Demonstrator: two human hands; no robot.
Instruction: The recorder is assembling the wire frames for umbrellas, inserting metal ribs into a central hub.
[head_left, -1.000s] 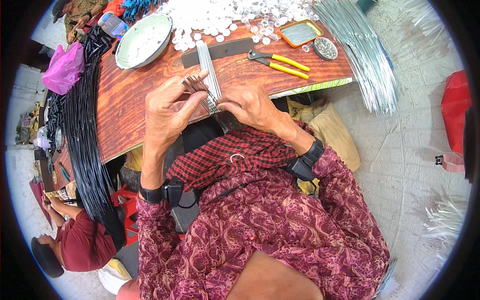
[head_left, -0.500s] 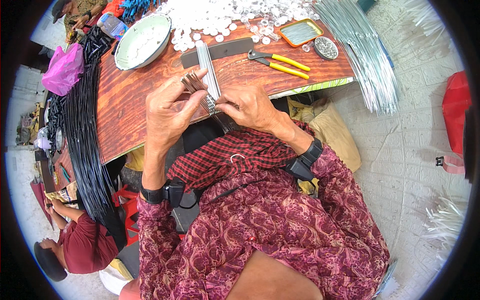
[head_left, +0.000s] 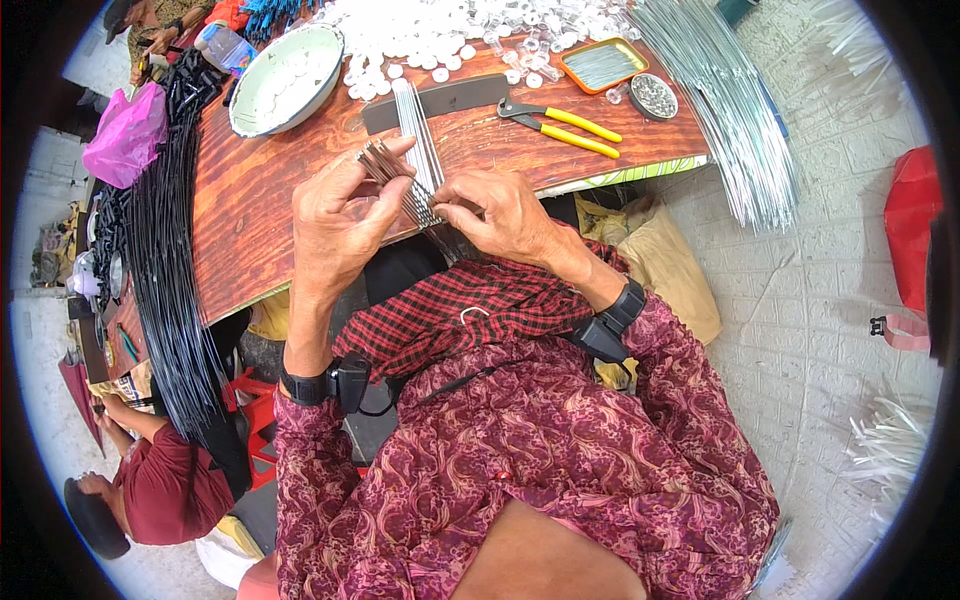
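My left hand [head_left: 338, 218] grips a small bunch of thin metal rods [head_left: 392, 172] near the front edge of the reddish wooden table [head_left: 240, 220]. My right hand [head_left: 497, 212] pinches the lower end of the same rods, thumb and fingers closed on them. A longer bundle of silver rods [head_left: 418, 140] lies on the table just beyond my hands, its far end resting on a dark flat strip [head_left: 440, 100].
Yellow-handled pliers [head_left: 565, 125], an orange tray [head_left: 602, 63], a small round tin [head_left: 654, 96], a white bowl [head_left: 285, 78] and several white caps [head_left: 440, 30] lie at the back. Black wires [head_left: 165, 270] hang left, silver wires [head_left: 725, 110] right. A person in maroon [head_left: 160, 490] sits lower left.
My hands have stayed at the table's front edge on the rods; the fingers have shifted only slightly.
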